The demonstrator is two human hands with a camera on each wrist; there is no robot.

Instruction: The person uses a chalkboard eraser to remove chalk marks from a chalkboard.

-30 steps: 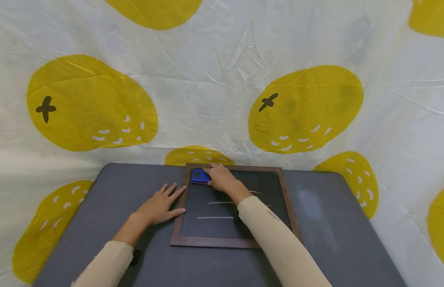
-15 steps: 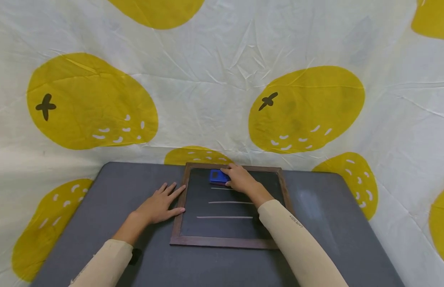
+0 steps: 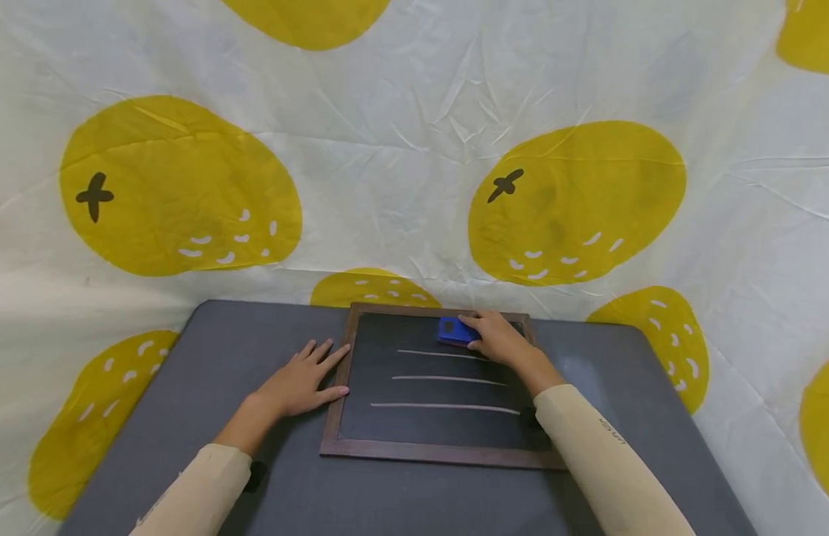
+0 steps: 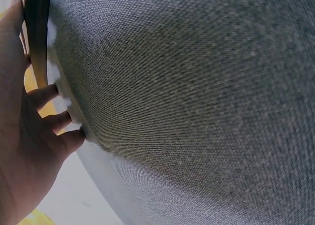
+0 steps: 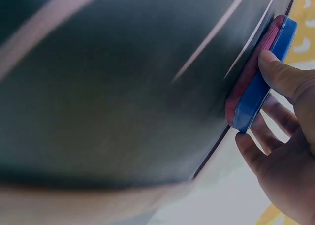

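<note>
Head view: slate (image 3: 441, 432) lies flat on grey table (image 3: 187, 387), wood frame, three chalk lines (image 3: 448, 379) across it. Eraser (image 3: 453, 330) sits on the slate's dark face at about 1 o'clock from slate centre, close under the far frame rail, just above the top chalk line. Right hand (image 3: 500, 339) holds the eraser: fingers curled over its top, thumb on the near side, hand at 3 o'clock of the eraser. Left hand (image 3: 299, 384) lies flat on the table at 9 o'clock of the slate, fingers spread and straight, thumb and index fingertips touching the left frame rail. Both forearms in beige sleeves (image 3: 605, 454). Backdrop is a white cloth (image 3: 401, 149) with yellow fruit print, draped behind and around the table.

Right wrist view: eraser (image 5: 261, 77) is blue-backed with a red pad; pad face lies against the slate (image 5: 123, 87). Fingers (image 5: 280, 77) wrap the blue back, thumb below. Two chalk lines visible, blurred.

Left wrist view: left hand (image 4: 24, 151) flat on the table (image 4: 197, 97), fingers straight; index finger lies along the frame (image 4: 37, 33) edge.
</note>
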